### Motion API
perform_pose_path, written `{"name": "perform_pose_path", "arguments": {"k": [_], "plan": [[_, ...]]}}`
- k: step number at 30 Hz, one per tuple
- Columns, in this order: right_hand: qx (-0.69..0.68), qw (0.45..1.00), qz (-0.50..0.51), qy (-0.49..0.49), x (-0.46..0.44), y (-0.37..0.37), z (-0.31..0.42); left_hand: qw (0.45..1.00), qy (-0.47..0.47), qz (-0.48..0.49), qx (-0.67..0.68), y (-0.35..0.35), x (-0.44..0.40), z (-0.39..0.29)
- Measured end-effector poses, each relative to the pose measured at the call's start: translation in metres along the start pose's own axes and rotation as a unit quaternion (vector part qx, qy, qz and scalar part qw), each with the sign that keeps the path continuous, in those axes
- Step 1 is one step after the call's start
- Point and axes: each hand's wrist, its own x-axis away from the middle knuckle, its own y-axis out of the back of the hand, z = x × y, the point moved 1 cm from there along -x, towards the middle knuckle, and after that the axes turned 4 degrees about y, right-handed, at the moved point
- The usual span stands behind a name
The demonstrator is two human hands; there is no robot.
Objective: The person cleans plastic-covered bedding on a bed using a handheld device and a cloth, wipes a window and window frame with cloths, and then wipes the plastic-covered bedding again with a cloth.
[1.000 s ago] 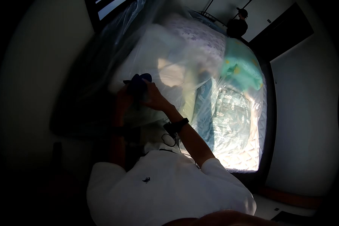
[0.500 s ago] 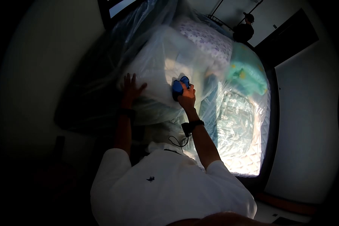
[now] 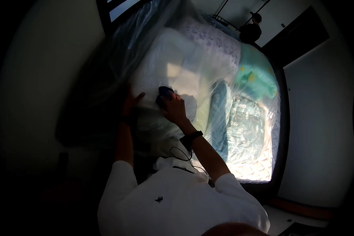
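Head view, facing forward-down — right hand (image 3: pixel 174 107), in gloom, seemingly near.

A pale quilted mattress (image 3: pixel 257 173) carries heaped bedding: a purple-patterned quilt (image 3: pixel 214 37) toward the far end, a green blanket (image 3: pixel 257 74) beside it, a pale bundle (image 3: pixel 165 49), and a dark floral bundle (image 3: pixel 246 118) nearer. Clear plastic (image 3: pixel 124 51) drapes over much of it.

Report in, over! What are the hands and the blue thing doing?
Right hand gripping blue object. Left hand shadowed, thumb out, grip unclear. Clear plastic sheet over bedding; nothing visibly blocking.
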Motion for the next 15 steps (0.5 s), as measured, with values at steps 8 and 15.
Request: {"name": "perform_pose_path", "arguments": {"k": [8, 15], "plan": [[0.028, 0.969, -0.039, -0.241, 0.011, 0.008, -0.058, 0.991, 0.033, 0.068, 0.106, 0.019, 0.015, -0.016], [-0.052, 0.986, -0.023, -0.155, -0.019, 0.007, 0.032, 0.994, -0.016, 0.073, 0.084, 0.031, 0.005, 0.013]]}}
